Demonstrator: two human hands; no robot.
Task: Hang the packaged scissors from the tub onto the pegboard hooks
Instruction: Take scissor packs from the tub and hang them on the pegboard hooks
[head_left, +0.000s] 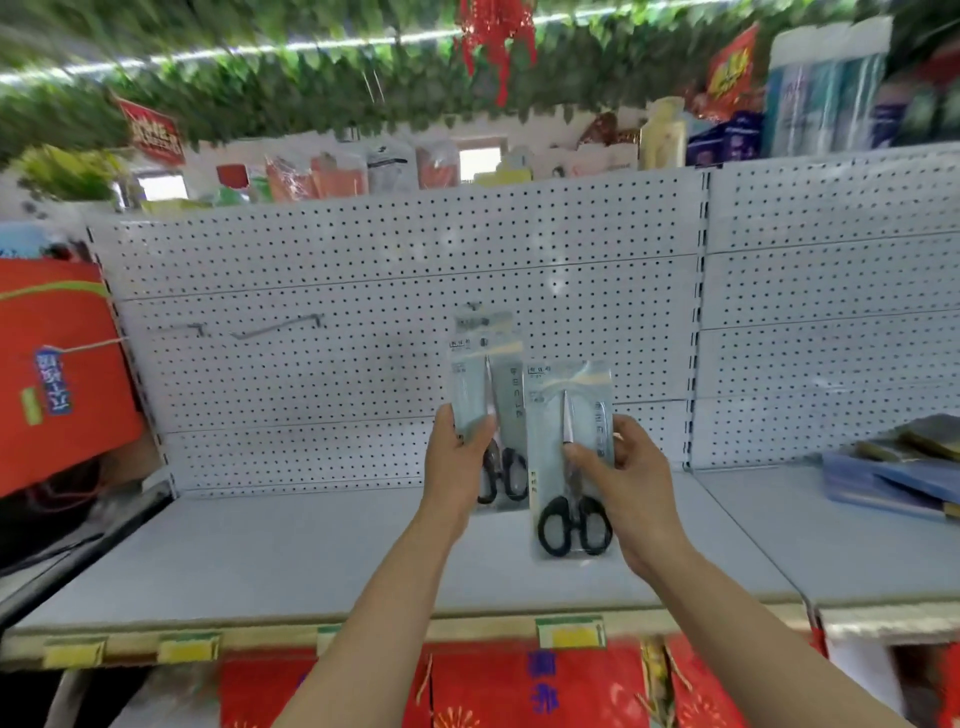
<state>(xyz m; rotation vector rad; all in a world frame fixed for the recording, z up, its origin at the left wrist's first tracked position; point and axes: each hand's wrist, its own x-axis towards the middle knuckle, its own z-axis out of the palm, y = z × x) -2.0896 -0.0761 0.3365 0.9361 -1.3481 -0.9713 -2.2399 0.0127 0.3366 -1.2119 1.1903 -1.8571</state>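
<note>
Head view, grey shelf (260, 561), white pegboard (363, 249), leafy garland (260, 78) overhead

I can make out print in several places, but none of it sharply enough to read. The two scissors packs in my hands, the left pack (488, 374) and the right pack (569, 410), carry small dark characters on their header cards and down one side, too blurred to tell. The red hanging sign (151, 131) above the pegboard's left end has pale lettering I cannot decipher. The blue label (53, 382) on the red bag beyond the shelf's left edge shows white characters, unreadable. Blue characters (543, 686) sit on red packaging below the shelf's front edge, also illegible. The yellow price tags (571, 632) on the front edge look blank.
</note>
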